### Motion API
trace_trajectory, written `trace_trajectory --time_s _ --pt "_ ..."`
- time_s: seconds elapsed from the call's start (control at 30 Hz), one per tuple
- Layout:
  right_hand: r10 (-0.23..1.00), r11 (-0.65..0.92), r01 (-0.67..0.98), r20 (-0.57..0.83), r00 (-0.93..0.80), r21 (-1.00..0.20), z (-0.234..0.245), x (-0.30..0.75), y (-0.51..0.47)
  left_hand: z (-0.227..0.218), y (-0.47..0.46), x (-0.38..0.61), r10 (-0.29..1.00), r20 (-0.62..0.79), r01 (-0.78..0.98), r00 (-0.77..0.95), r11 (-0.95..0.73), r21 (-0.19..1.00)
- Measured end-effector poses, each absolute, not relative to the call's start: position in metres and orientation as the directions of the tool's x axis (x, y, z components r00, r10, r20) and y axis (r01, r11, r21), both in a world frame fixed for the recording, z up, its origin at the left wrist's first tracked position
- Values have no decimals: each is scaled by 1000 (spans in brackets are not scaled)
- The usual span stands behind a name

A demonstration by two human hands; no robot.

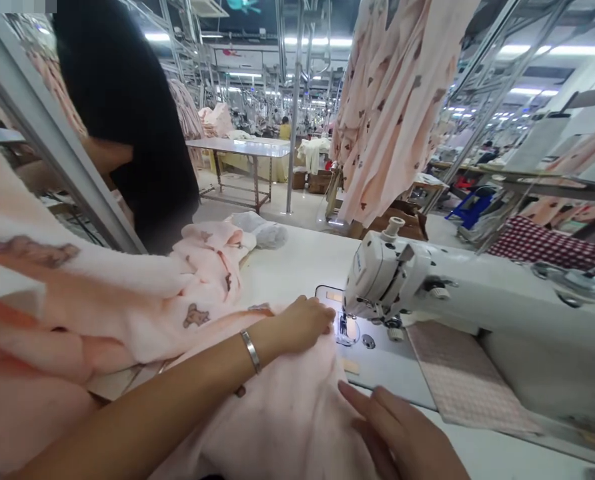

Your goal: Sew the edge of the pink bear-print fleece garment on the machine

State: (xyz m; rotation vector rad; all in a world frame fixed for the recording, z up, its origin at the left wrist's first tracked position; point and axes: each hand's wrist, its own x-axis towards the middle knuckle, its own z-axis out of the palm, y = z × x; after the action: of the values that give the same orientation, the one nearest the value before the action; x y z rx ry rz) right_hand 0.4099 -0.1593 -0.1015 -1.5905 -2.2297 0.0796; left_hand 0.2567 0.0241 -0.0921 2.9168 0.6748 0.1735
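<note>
My left hand (305, 323), with a metal bracelet (250, 351) on its wrist, is closed on the pink fabric (287, 400) just left of the sewing machine's needle area. The fabric's edge runs from there toward me. Lower right, my right hand (402, 427) has its index finger stretched along that edge and its other fingers bent at the cloth, partly hidden. The white sewing machine (377, 273) stands right of my left hand, its lamp lighting the presser foot (345, 325). More pink cloth with brown bear prints (196, 315) is heaped on the left.
A metal post (72, 140) slants on the left, with a person in black (127, 113) beyond it. Printed pink pieces (392, 100) hang behind the machine. Checked pink cloth (470, 380) lies under the machine arm. A clear plastic bag (265, 231) sits at the table's back edge.
</note>
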Motion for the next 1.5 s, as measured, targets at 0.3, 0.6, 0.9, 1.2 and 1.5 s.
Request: trace_trajectory --time_s 0.3,0.6,0.9,1.2,1.5 --pt "893 375 926 285 -349 -41 -109 409 -116 -80 -10 262 623 190 616 759 -781 104" --pt "758 510 860 489 -431 -32 -111 403 -130 -112 35 257 494 161 469 854 -866 172" --pt "682 622 783 497 -537 -6 -118 401 -138 -76 -43 212 638 275 538 719 -761 361" --pt "717 621 776 476 -509 -106 -113 380 -143 -123 -107 164 698 360 469 619 -696 543" --pt "682 642 767 445 -580 15 -120 383 -150 -111 -116 173 701 362 520 615 -705 482"
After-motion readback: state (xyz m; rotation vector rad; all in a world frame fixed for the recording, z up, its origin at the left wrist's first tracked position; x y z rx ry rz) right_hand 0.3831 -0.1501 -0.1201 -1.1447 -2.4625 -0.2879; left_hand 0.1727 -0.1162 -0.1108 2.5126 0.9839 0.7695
